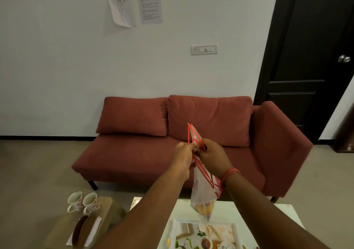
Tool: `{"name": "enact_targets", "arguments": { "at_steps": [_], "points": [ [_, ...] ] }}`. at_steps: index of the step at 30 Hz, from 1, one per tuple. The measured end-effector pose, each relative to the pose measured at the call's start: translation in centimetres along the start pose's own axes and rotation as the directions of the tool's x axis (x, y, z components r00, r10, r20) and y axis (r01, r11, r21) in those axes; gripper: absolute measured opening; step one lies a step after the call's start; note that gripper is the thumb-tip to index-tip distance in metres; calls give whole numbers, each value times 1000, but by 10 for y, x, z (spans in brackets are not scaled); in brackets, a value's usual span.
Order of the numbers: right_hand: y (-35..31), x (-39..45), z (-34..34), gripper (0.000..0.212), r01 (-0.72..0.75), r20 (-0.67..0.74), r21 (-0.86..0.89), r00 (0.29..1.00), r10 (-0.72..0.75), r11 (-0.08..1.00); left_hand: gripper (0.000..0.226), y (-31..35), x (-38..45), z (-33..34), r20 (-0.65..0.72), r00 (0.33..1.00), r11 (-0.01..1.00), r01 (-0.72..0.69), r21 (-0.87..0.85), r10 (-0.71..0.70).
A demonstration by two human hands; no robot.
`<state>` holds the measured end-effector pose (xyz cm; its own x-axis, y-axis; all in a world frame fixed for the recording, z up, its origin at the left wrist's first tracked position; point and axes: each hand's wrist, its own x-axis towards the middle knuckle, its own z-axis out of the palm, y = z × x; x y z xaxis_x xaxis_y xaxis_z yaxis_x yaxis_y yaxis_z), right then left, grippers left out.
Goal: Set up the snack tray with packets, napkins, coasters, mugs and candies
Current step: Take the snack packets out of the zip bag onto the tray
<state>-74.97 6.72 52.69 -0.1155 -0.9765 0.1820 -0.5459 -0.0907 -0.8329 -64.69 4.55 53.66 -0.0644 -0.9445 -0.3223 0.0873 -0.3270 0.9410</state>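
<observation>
Both hands are meeting in the air in front of the red sofa [191,149], raised high so the clear zip bag [203,191] is hanging free above the tray [236,235] rather than lying on it. The left hand [183,155] is pinching one lip of the red-edged mouth with curled fingers while the right hand [211,155] is pinching the other, probably to be pulling the seal apart. The candies [204,209] are sitting bunched in the bag's bottom corner, just over the tray's far rim, likely so they can be tipping straight in. The two mugs [84,202] are waiting on the low wooden table [104,206] to the left, beside what look like napkins [93,231]
</observation>
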Motion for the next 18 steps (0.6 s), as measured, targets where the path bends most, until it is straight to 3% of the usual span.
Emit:
{"name": "enact_targets", "arguments": {
  "at_steps": [4,8,12,16,18],
  "points": [
    [3,1,-8,18,-21,-108,-25,994,18,999,12,-2,9,-4,-112,993,999,-35,12,36],
    [13,-1,-22,30,-76,-237,-12,969,71,997,13,-5,27,-21,-238,959,982,-119,149,152],
    [29,-2,-34,19,-158,-357,44,920,164,986,10,3,29,-42,-337,878,922,-240,303,339],
    [30,-5,-32,16,-200,-310,3,931,191,980,15,-1,26,-44,-269,862,864,-306,400,430],
    [22,-10,-29,22,-168,-237,-115,962,137,979,14,-5,22,-37,-186,878,840,-332,430,442]
  ]
}}
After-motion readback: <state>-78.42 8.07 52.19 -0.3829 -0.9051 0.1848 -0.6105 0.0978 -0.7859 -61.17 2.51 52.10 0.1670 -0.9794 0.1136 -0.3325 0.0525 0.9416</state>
